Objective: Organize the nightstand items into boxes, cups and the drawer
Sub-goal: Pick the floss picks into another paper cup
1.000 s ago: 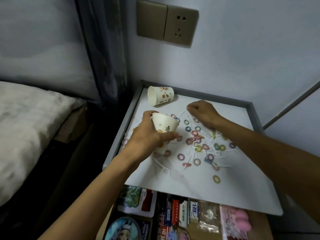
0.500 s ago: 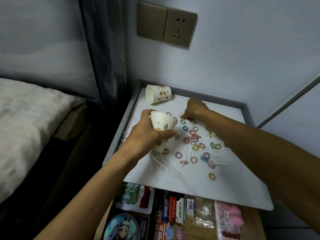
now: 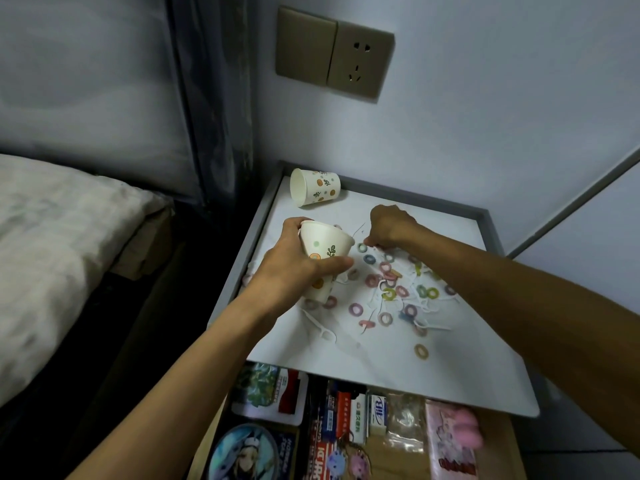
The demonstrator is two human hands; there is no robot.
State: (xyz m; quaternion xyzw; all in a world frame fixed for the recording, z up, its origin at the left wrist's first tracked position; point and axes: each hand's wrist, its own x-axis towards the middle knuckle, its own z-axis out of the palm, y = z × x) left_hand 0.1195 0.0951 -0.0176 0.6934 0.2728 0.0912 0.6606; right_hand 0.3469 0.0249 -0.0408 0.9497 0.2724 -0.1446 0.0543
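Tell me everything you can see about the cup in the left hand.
The cup is white, paper by its look, printed with orange and green dots and a leaf sprig. It tapers from a wide rim to a narrow base and tilts, mouth up and rightward. The left hand grips it, thumb across its front, over the nightstand top.

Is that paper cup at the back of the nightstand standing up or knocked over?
Tipped over. The back cup lies on its side, open mouth facing left, on the nightstand top.
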